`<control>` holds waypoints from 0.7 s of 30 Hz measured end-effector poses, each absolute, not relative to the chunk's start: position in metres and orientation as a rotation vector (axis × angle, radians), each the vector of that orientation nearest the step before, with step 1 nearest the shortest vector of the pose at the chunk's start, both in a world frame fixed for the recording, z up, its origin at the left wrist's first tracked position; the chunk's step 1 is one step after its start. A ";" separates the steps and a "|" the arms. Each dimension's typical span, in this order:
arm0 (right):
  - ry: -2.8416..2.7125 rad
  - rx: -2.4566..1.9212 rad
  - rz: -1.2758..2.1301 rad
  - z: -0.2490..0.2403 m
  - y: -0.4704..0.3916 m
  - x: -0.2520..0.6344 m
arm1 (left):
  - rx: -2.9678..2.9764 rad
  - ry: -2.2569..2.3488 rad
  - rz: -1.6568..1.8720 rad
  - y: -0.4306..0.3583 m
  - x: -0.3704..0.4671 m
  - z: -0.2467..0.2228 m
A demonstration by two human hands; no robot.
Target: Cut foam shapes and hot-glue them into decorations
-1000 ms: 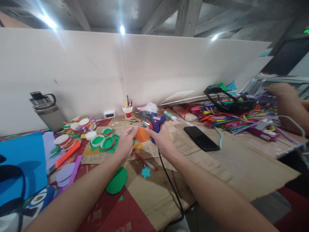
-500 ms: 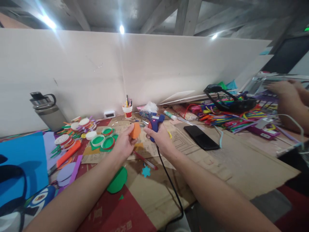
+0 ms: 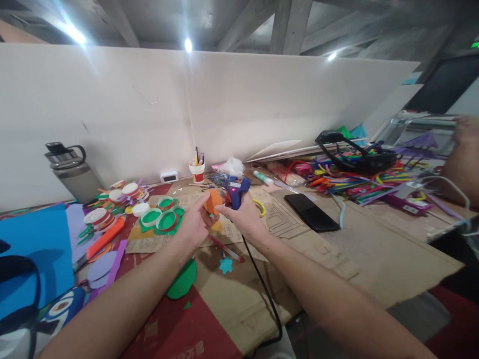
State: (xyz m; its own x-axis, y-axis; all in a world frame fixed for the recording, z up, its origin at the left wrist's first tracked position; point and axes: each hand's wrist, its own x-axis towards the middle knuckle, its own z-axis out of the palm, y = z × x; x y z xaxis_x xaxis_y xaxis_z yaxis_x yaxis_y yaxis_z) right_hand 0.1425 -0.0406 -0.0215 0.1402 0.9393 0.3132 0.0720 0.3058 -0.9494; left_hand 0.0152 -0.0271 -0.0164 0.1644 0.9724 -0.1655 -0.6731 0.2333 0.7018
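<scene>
Holding, left hand (image 3: 195, 224): orange piece (image 3: 213, 201), pinched above the cardboard (image 3: 299, 264).
Gripping, right hand (image 3: 247, 219): blue glue gun (image 3: 236, 198), grasped beside the orange piece.
Green-bottomed rings (image 3: 166, 222): look already assembled.
Orange piece: work on it seems unfinished.

Left forearm (image 3: 130, 299) and right forearm (image 3: 325, 289) are both bare all the way to where the frame cuts off, pretty slim, getting narrower toward the wrists (image 3: 189, 238). Left hand (image 3: 194, 223) and right hand (image 3: 247, 219) are bare too, slender thumbs (image 3: 226, 212), nails too small to make out. Upper arms out of shot.
</scene>
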 end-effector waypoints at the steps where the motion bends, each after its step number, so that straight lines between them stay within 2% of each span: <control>1: -1.255 -1.070 0.874 -0.021 -0.041 0.143 | 0.525 0.659 1.247 -0.027 0.015 -0.016; 7: -1.191 -0.965 0.974 -0.020 -0.042 0.146 | 0.652 0.499 1.174 -0.025 0.012 -0.026; 21: -1.236 -0.992 0.906 -0.013 -0.045 0.145 | 0.956 0.491 1.349 -0.022 0.012 -0.038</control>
